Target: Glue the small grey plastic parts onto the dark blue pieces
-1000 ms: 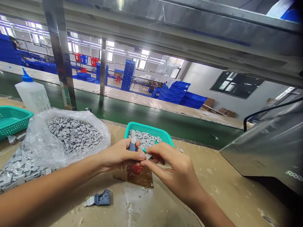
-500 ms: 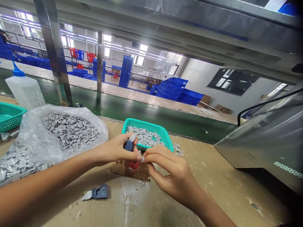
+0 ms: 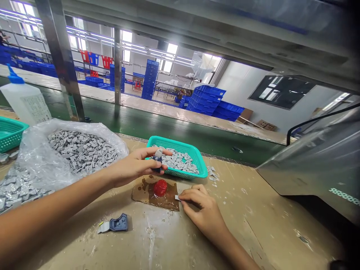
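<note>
I have the green basket (image 3: 182, 174) on the far side of my left hand (image 3: 137, 163) and right hand (image 3: 201, 204); left thumb and fingers grasp a dark blue piece (image 3: 159, 159), right fingertips pinch a small grey piece (image 3: 177, 197) jutting left

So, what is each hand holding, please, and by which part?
The left hand grips a blue-and-grey item by its blue body; the right hand, a grey piece by one end.
</note>
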The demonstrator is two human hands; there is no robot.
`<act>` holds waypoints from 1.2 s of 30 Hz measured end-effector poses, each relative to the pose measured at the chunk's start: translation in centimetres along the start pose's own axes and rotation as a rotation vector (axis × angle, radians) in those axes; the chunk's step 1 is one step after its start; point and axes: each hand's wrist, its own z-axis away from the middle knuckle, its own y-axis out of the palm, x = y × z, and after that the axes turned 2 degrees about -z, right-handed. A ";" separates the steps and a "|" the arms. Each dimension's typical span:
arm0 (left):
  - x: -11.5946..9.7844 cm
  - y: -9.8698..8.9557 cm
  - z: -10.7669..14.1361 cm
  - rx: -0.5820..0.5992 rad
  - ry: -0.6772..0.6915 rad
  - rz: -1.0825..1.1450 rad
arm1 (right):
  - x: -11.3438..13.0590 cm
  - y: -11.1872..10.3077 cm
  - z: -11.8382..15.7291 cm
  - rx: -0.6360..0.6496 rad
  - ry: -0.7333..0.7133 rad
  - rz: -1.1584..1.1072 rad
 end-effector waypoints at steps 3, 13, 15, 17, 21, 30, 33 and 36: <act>0.2 0.0 -0.1 -0.065 0.022 -0.072 | 0.1 0.1 -0.2 -0.029 -0.023 -0.014; 0.8 0.8 -0.4 -0.361 0.182 -0.072 | 0.3 -0.3 -0.7 -0.068 -0.006 -0.016; 0.8 0.8 -0.5 -0.387 0.174 -0.031 | 0.6 -0.8 -1.1 -0.119 -0.005 -0.014; 0.8 0.8 -0.5 -0.385 0.166 0.029 | 1.0 -1.0 -1.6 -0.154 -0.017 0.000; 1.0 0.7 -0.7 -0.338 0.118 0.044 | 1.5 -0.6 -2.3 -0.099 -0.107 0.093; 1.4 1.0 -0.5 -0.353 0.163 -0.049 | 2.2 -1.4 -4.3 -0.079 -0.140 0.110; 1.4 1.3 -0.4 -0.304 0.156 -0.064 | 3.2 -2.2 -5.4 -0.260 -0.113 -0.070; 1.3 1.6 -0.3 -0.269 0.126 -0.087 | 4.5 -2.6 -6.4 -0.320 -0.056 -0.212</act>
